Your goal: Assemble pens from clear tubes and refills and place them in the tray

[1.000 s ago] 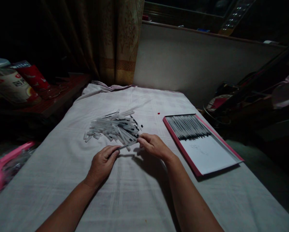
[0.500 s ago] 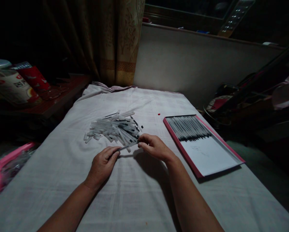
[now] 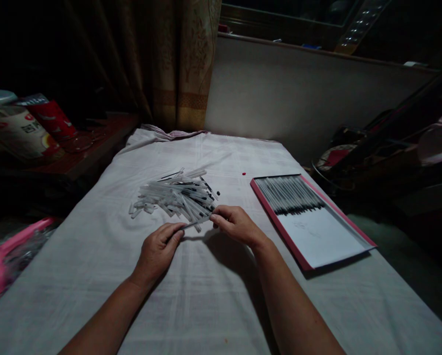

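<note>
A thin pen (image 3: 193, 225) spans the gap between my two hands, just in front of a loose pile. My left hand (image 3: 159, 248) is closed on its near left end, thumb against fingers. My right hand (image 3: 236, 224) pinches the other end, and its fingers hide the tip. Behind it lies a heap of clear pen parts (image 3: 172, 195), some with black ends, jumbled on the white cloth (image 3: 176, 305). To the right, a shallow pink-edged box (image 3: 280, 230) holds a row of pens (image 3: 289, 195), side by side with black ends toward me.
A small red piece (image 3: 244, 173) and a black cap-like piece (image 3: 218, 193) lie beyond the pile. On the left are a side table with a labelled jar (image 3: 24, 130) and a pink plastic handle (image 3: 17, 246). A curtain (image 3: 187, 64) and wall stand behind.
Both hands stay nearly still with the pen between them. The view shifts very slightly; the pile and the box look the same.
</note>
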A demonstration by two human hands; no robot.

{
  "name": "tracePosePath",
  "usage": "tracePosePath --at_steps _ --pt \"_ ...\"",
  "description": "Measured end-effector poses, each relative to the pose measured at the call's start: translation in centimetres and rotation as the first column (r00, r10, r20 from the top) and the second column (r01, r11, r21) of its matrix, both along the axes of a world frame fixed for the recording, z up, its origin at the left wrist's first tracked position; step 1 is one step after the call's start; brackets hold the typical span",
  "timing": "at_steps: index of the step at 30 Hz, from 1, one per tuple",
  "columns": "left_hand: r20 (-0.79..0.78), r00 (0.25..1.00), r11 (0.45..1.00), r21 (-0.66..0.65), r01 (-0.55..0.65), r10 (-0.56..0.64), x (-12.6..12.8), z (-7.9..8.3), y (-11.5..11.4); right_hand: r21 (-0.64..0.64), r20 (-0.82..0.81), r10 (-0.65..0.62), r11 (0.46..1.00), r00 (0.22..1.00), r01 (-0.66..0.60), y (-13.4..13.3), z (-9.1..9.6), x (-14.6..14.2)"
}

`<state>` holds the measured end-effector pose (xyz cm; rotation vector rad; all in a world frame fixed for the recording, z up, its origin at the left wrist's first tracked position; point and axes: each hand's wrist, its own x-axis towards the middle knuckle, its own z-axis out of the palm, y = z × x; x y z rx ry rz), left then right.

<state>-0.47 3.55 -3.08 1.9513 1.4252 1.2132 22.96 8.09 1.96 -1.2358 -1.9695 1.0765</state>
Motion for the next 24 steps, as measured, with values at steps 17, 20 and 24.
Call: tracePosePath --at_steps 17,20,24 --pt "-0.078 0.99 0.981 0.146 0.125 -0.115 0.0 -0.6 0.3 0.1 -0.099 -0.257 0.959 0.961 0.267 -2.1 -3.4 -0.5" --pt "-0.124 0.984 0.97 0.19 0.148 -0.126 0.2 -0.5 0.0 0.039 -0.162 -0.328 0.94 0.931 0.338 -2.9 -4.1 -0.7" --pt "-0.198 0.969 0.968 0.174 0.183 -0.148 0.5 -0.5 -0.2 -0.13 -0.24 -0.286 0.957 0.928 0.261 -4.1 -4.6 -1.0"
